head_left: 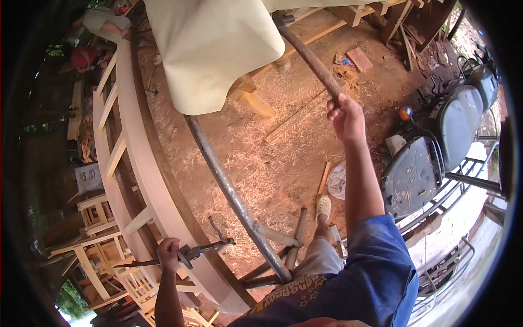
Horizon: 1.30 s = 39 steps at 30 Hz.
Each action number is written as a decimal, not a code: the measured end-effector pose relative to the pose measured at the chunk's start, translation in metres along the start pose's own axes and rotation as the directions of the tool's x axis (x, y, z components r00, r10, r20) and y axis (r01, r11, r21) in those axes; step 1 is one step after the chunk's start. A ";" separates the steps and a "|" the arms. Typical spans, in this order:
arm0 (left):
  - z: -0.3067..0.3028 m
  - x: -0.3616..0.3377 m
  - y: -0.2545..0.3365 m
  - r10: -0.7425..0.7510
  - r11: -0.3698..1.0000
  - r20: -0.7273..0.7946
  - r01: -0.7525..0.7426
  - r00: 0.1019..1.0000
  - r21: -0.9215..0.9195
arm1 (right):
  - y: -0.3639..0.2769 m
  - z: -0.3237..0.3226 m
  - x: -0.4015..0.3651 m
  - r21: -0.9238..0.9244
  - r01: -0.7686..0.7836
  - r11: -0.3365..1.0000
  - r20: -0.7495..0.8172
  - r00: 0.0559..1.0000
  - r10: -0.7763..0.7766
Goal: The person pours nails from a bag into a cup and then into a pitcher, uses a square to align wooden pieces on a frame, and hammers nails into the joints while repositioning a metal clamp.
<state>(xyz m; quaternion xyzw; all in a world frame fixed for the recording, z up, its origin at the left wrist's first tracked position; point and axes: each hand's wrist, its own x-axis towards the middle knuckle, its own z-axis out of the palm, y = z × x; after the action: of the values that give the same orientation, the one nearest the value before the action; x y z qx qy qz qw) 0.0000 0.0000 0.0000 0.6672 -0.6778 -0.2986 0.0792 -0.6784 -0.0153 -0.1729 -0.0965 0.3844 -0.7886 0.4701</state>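
My right hand (346, 115) is closed round the lower end of a brown wooden pole (310, 57), whose upper end meets a cream sheet (218, 49). The sheet hangs over the top of a long grey metal pipe (229, 193). At the lower left, my left hand (168, 254) is closed at a metal bar clamp (190, 254), which lies across the pale wooden frame (143, 136). Its fingers are curled beside the clamp's body, gripping the bar. The frame has long curved rails joined by short crosspieces.
Another person's arm (113, 27) reaches the frame's far end. A motorcycle (457, 128) stands at the right. Wooden furniture frames (95, 256) are stacked at the lower left. Shavings cover the dirt floor, where a brick (360, 59) lies.
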 end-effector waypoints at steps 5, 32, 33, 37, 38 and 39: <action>0.008 -0.009 0.013 -0.025 1.000 -0.036 0.025 0.999 -0.012 | -0.010 0.007 -0.100 0.143 -0.025 0.989 -0.127 0.991 0.043; 0.024 0.073 0.270 0.233 0.971 0.092 -0.236 0.968 0.027 | -0.102 -0.070 -0.095 -0.532 -0.357 0.768 -0.351 0.918 0.184; 0.053 0.083 0.316 0.275 0.951 0.218 -0.299 0.936 0.085 | -0.104 -0.077 -0.078 -0.466 -0.349 0.813 -0.351 0.916 0.192; 0.191 0.145 0.436 0.339 0.911 0.559 -0.413 0.757 0.008 | -0.121 -0.092 -0.021 -0.328 -0.319 0.889 -0.395 0.901 0.178; 0.227 0.170 0.452 0.410 0.876 0.540 -0.482 0.735 -0.008 | -0.123 -0.100 -0.009 -0.299 -0.323 0.898 -0.409 0.893 0.186; 0.262 0.198 0.465 0.478 0.836 0.521 -0.549 0.707 -0.023 | -0.128 -0.102 -0.001 -0.285 -0.297 0.911 -0.430 0.889 0.156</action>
<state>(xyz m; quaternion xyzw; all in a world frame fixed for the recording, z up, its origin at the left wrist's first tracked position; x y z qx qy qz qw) -0.5506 -0.1425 -0.0322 0.3528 -0.8512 -0.3829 -0.0666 -0.8158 0.0714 -0.1540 0.0318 0.6120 -0.6510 0.4479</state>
